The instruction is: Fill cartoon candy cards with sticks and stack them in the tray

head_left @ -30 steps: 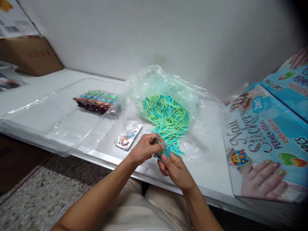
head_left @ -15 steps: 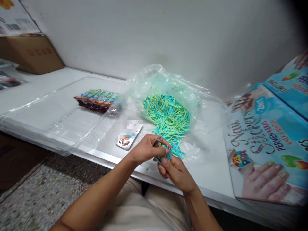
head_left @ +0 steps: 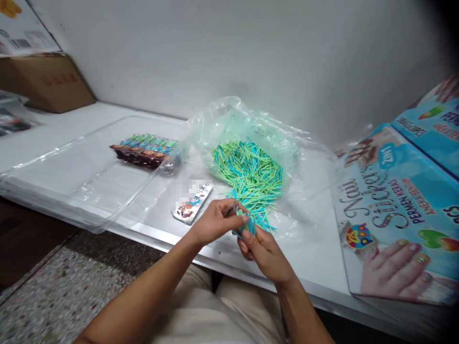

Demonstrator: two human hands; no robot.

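Observation:
Close to the table's front edge my two hands meet. My left hand (head_left: 215,223) is closed, with a small shiny brownish packet (head_left: 233,209) showing at its fingers; its thumb presses by the sticks. My right hand (head_left: 265,251) pinches a small bunch of thin blue and green sticks (head_left: 246,228) against it. Fingers hide much of the packet and the bunch, so how far the sticks sit inside it I cannot tell. Just behind the hands, a large heap of the same thin sticks (head_left: 251,172) spills from a clear plastic bag (head_left: 233,112).
Left of my hands lies a printed white sachet (head_left: 191,203). A clear plastic tray (head_left: 103,186) holds a stack of brown and blue packets (head_left: 147,150). Blue printed boxes (head_left: 394,220) stand at the right, a cardboard box (head_left: 50,83) at the back left, against the wall.
My fingers have shifted slightly: the left thumb has moved a little, and the bunch of sticks shows less below the left hand. The heap, tray and sachet stay in place.

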